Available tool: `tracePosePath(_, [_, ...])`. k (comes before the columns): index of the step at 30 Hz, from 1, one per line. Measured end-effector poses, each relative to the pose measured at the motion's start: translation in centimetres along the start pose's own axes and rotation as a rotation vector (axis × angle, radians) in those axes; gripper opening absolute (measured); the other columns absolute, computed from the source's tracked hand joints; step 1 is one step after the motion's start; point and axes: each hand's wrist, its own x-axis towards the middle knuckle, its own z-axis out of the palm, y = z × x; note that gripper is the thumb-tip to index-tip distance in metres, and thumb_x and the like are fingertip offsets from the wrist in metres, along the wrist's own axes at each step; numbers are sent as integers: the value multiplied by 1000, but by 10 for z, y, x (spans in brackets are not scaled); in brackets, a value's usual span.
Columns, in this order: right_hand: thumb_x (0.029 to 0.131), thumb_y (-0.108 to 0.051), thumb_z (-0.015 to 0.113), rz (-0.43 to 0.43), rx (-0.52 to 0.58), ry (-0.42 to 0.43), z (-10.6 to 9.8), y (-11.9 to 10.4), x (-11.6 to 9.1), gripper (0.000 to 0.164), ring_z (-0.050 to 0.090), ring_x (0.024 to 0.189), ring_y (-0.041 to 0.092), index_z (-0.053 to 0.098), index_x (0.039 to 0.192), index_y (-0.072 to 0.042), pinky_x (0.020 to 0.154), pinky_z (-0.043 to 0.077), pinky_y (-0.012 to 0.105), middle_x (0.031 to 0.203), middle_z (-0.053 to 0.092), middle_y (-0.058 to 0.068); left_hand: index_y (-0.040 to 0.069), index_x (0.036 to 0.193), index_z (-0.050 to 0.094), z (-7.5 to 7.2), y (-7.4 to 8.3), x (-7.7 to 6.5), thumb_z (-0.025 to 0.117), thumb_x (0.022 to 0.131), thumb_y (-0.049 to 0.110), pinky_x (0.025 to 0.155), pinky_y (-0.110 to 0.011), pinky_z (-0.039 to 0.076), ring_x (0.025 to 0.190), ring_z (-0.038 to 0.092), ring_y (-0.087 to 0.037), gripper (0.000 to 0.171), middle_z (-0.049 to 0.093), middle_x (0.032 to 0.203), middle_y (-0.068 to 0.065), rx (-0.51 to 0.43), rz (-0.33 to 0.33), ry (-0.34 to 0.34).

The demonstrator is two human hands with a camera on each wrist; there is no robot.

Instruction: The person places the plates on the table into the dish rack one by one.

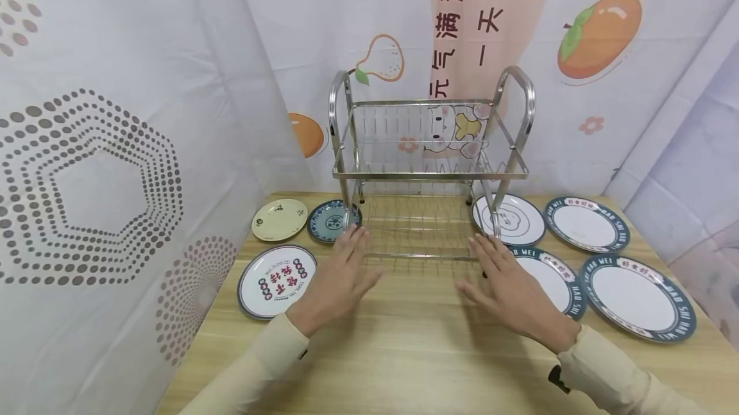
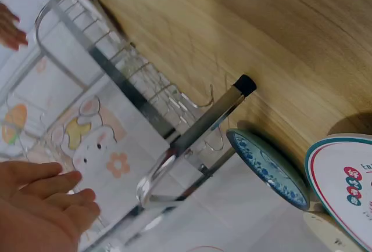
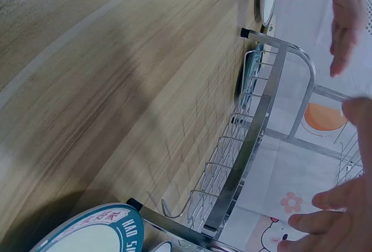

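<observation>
A two-tier metal dish rack (image 1: 430, 176) stands at the back of the wooden table, its tiers holding no dishes. My left hand (image 1: 337, 280) reaches toward the rack's left front post, fingers extended and thumb spread inward. On the other side my right hand (image 1: 514, 290) mirrors it, fingers straight toward the right front post. Both sets of fingertips overlap the posts in the head view. In the left wrist view, the left hand (image 2: 49, 208) has its fingers loosely extended in front of the rack's frame (image 2: 145, 112). Nothing is held in the right hand (image 3: 343, 205) in its wrist view.
Left of the rack lie a cream plate (image 1: 280, 219), a blue patterned plate (image 1: 330, 222) and a white plate with red characters (image 1: 278, 280). To the right are several white plates, including a green-rimmed oval one (image 1: 637, 299). A printed curtain (image 1: 312, 11) hangs behind.
</observation>
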Motion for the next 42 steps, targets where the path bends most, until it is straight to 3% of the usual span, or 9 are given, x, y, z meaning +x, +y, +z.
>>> tracePosePath(4, [104, -45, 58, 5, 52, 102, -2, 0, -2, 65, 38, 143, 47, 47, 149, 0, 107, 39, 66, 153, 46, 25, 4, 133, 63, -15, -3, 5, 46, 110, 41, 110, -45, 44, 133, 54, -27, 47, 63, 138, -11, -245, -46, 170])
tracePosePath(7, [105, -38, 59, 10, 82, 166, -3, -1, -3, 48, 57, 126, 43, 59, 136, -3, 96, 49, 62, 135, 62, 22, 7, 111, 70, -29, -5, 11, 46, 111, 37, 93, -41, 55, 104, 69, -24, 39, 72, 109, -8, -492, -135, 247])
tracePosePath(11, [105, -33, 60, 34, 95, 204, -3, -3, -4, 29, 68, 92, 26, 70, 117, -8, 75, 56, 48, 102, 72, 5, 3, 99, 69, -48, -9, 20, 44, 112, 36, 76, -36, 60, 80, 71, -25, 43, 72, 91, -8, -772, -225, 304])
tracePosePath(14, [104, -32, 61, 49, 87, 203, -3, -3, -5, 24, 62, 77, 13, 73, 108, -11, 65, 52, 37, 86, 67, -5, -4, 96, 67, -59, -13, 29, 43, 112, 37, 65, -34, 59, 66, 67, -25, 50, 70, 84, -14, -916, -233, 329])
tracePosePath(19, [105, -30, 60, 38, 84, 198, -5, -1, -8, 21, 52, 66, 4, 73, 100, -14, 58, 45, 28, 74, 57, -13, -4, 92, 64, -76, -18, 46, 43, 110, 44, 52, -28, 52, 52, 59, -18, 56, 67, 75, -13, -1104, -248, 362])
tracePosePath(24, [106, -29, 60, 29, 79, 206, -6, 4, -13, 22, 43, 57, 2, 63, 85, -21, 53, 38, 25, 65, 47, -16, -6, 93, 62, -87, -17, 60, 43, 109, 48, 48, -28, 48, 50, 56, -16, 60, 65, 71, -8, -1163, -248, 342])
tracePosePath(30, [106, -28, 59, 39, 78, 209, -3, 8, -17, 22, 41, 55, 2, 64, 85, -21, 53, 36, 25, 63, 45, -17, 2, 89, 60, -89, -16, 72, 48, 108, 50, 50, -27, 48, 50, 55, -16, 53, 62, 71, -7, -1200, -298, 288])
tracePosePath(42, [104, -23, 62, 27, 55, 251, 0, 17, -20, 29, 37, 52, 1, 56, 75, -26, 52, 33, 25, 60, 40, -17, 5, 81, 51, -90, -18, 81, 53, 108, 39, 49, -28, 44, 48, 48, -15, 43, 54, 63, -5, -1273, -341, 247])
